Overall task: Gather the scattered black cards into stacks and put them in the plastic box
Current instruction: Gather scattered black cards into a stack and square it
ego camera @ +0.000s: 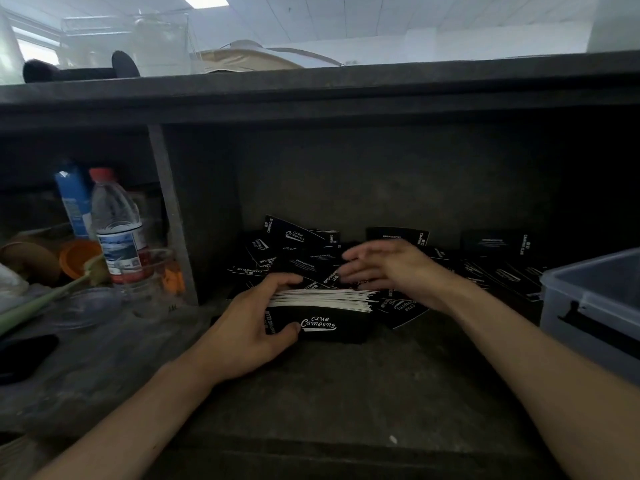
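While the left hand [252, 327] fingers grip the card stack [322, 311] (thumb in front), right hand [388, 268] fingers hover spread above it.

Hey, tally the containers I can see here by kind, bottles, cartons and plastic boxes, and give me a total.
Clear plastic water bottle with red cap: 1
Blue and white carton: 1
Translucent grey plastic box: 1
Total: 3
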`<act>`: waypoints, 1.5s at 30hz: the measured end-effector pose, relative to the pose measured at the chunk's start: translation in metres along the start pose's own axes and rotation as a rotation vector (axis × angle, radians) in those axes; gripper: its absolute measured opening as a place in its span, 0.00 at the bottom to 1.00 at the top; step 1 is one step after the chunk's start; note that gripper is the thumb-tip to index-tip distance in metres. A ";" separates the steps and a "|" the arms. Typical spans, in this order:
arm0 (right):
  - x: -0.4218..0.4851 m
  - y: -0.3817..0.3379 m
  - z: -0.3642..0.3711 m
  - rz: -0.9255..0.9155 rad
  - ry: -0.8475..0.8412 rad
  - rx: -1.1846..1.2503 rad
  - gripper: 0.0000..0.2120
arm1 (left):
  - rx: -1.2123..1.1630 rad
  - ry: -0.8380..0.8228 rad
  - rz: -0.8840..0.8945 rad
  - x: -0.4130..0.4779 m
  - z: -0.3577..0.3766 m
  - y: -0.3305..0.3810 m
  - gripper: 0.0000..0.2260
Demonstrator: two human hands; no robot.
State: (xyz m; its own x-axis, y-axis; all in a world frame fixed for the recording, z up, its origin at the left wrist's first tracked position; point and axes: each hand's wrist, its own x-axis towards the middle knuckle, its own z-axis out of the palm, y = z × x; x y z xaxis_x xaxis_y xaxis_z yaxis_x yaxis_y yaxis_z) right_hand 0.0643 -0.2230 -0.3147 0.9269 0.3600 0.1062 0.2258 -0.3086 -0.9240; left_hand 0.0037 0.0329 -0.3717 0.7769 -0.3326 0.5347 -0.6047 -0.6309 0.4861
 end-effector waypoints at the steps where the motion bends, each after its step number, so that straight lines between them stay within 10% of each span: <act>1: 0.006 0.008 -0.006 -0.043 0.140 -0.217 0.10 | -0.006 0.000 0.001 0.000 0.000 0.000 0.27; 4: 0.012 0.028 -0.019 -0.019 0.159 -0.958 0.17 | 0.002 0.005 0.021 0.000 0.000 -0.001 0.25; 7: 0.011 0.029 -0.022 0.029 0.121 -0.978 0.21 | 0.019 0.020 0.053 0.000 0.000 -0.001 0.23; 14: 0.011 0.024 -0.024 0.147 0.172 -0.640 0.27 | 0.034 0.025 0.067 0.000 0.000 0.000 0.22; 26: 0.002 -0.002 -0.035 -0.166 0.635 0.445 0.23 | 0.043 0.026 0.076 0.001 0.000 -0.003 0.22; 36: 0.000 0.007 0.012 -0.191 -0.041 -0.181 0.14 | 0.056 0.018 0.011 0.001 0.000 -0.003 0.30; 45: -0.007 0.004 0.003 0.012 -0.253 -0.274 0.15 | -0.021 0.020 -0.012 0.000 0.001 -0.004 0.42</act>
State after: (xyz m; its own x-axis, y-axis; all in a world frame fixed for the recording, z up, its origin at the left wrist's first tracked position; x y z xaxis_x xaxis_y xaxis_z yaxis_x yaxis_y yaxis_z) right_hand 0.0579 -0.2243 -0.3202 0.8343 0.5505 -0.0294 0.3194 -0.5262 -0.7881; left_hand 0.0061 0.0350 -0.3744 0.7804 -0.3115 0.5422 -0.5994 -0.6199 0.5065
